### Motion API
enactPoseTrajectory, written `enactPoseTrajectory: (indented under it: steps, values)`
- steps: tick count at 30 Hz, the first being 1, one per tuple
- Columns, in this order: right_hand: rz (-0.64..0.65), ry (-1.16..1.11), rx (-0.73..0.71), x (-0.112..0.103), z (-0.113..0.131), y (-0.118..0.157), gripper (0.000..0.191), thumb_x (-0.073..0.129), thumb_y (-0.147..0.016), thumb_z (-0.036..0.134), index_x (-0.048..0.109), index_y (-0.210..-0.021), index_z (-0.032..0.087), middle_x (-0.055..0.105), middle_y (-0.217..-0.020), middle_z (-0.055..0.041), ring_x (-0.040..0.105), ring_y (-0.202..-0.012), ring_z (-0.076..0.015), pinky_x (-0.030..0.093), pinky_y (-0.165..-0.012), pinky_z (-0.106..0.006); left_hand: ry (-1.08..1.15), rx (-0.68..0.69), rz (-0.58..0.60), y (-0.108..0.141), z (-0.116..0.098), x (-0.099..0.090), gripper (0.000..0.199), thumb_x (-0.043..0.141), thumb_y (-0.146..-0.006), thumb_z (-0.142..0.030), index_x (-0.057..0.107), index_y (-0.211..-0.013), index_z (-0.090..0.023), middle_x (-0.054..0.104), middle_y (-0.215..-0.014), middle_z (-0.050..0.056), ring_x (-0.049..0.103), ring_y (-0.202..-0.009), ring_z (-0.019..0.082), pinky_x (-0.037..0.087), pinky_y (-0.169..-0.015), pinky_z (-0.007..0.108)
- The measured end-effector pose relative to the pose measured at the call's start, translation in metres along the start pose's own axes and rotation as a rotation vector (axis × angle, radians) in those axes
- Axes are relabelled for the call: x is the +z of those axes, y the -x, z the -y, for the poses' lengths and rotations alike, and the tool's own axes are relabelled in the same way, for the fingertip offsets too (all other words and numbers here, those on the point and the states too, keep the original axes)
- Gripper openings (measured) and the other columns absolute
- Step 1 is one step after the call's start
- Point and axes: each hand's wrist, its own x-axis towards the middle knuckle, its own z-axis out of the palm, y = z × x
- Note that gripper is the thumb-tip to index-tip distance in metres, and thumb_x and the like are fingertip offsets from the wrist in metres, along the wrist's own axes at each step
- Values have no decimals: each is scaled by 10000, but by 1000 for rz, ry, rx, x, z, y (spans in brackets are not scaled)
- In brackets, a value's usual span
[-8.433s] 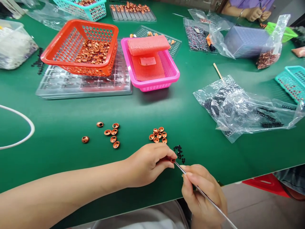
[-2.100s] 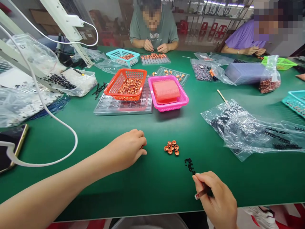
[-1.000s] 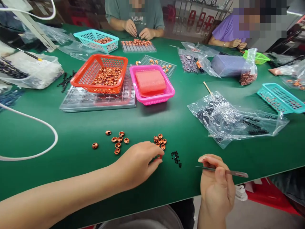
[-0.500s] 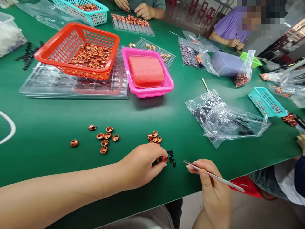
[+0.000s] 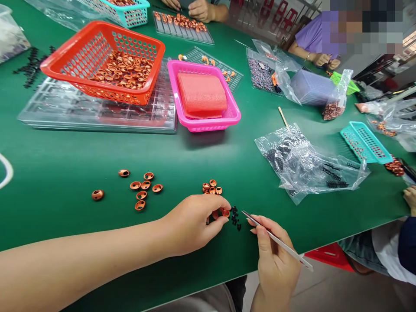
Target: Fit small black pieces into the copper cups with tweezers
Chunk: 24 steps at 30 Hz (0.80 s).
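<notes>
My left hand [image 5: 198, 225] rests on the green table, its thumb and forefinger pinching a small copper-coloured ring-like part [image 5: 225, 212]. Just right of those fingertips lies a little pile of tiny black pieces [image 5: 235, 219]. My right hand [image 5: 274, 251] grips a pair of metal tweezers [image 5: 279, 242], whose tips point left, close to the black pieces. Whether anything sits in the tips is too small to tell. Behind my left fingers is a cluster of copper-coloured parts [image 5: 212, 190], partly hidden by the hand. More loose copper-coloured parts [image 5: 141, 195] lie further left.
An orange-red basket [image 5: 97, 93] of copper-coloured parts stands on clear plastic trays [image 5: 97, 125]. Beside it is a pink basket [image 5: 232, 115] holding red foam sheets [image 5: 203, 93]. Clear bags [image 5: 312, 169] with black pieces lie right. Other people's hands [image 5: 199, 9] work across the table.
My right hand has moved left with the tweezers, bringing their tips nearer the black pieces and the left fingertips. My left hand keeps its pinch on the copper-coloured part.
</notes>
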Motion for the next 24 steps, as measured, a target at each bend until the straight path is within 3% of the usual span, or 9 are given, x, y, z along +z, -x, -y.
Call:
enactPoseTrajectory:
  steps: [11,24]
  values:
    - [22,178,-41,-2,8,-2,176,615,-900,329,722,-929,192,754,-908,-72,730,-786,-185,614,-657,-254,4,-11,-10,2,-3,-1,91,543,-876,-212,619,-924,-205,649,-815,-7,581,-708,130,450,-623,222]
    - [100,58,-150,1,-3,3,139,614,-896,200,687,-1009,235,743,-991,-38,724,-867,-164,602,-782,-275,8,-35,17,1,-1,-1,114,526,-885,-223,629,-931,-204,631,-795,-6,564,-680,127,443,-621,237]
